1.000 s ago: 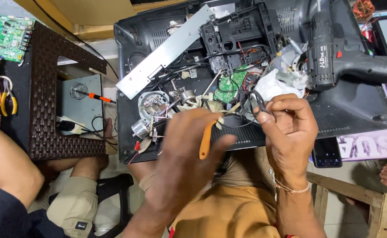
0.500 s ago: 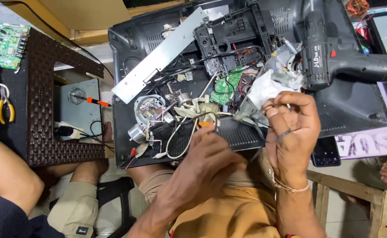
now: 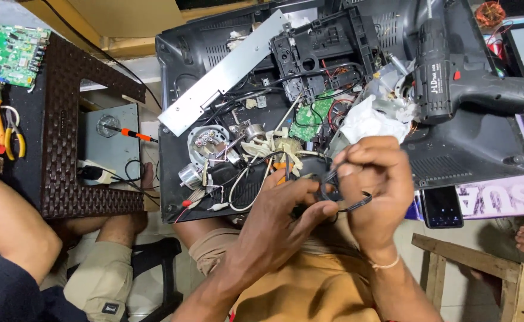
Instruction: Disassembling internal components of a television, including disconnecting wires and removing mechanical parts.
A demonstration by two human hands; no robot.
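- The black monitor back cover (image 3: 470, 149) is lying across the person's lap, holding loose parts and a cordless drill (image 3: 435, 65).
- The right hand (image 3: 375, 191) is now pinching a black cable loop (image 3: 339, 200), lifted clear of the parts.
- The left hand (image 3: 280, 220) has dropped the orange tool and is closing its fingers on the same loop, so the wire is coming free.

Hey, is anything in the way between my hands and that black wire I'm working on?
Nothing visible. The right hand and the left hand both already pinch the black wire above the near edge of the opened black casing. The loose white cables lie left of the grip.
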